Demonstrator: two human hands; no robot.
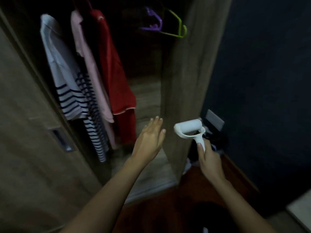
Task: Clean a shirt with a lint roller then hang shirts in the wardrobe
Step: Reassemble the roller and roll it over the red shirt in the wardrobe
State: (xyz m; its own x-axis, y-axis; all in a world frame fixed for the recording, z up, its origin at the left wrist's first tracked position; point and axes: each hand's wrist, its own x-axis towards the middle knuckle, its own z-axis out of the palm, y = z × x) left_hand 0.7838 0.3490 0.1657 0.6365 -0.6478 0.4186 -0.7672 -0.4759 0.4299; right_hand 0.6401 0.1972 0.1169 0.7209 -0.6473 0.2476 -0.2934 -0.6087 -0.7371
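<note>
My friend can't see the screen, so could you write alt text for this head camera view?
A person's right hand holds a white lint roller by its handle while the open left hand reaches toward an open wardrobe. Inside hang a striped shirt, a pink shirt and a red shirt, beside empty purple and green hangers.

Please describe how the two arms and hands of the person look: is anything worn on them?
Both forearms are bare up to the picture's lower edge; no sleeve shows. The left hand and the right hand wear no glove, and no ring, watch or bracelet shows, though the picture is dim and slightly blurred. The fingernails look short and unpainted.
</note>
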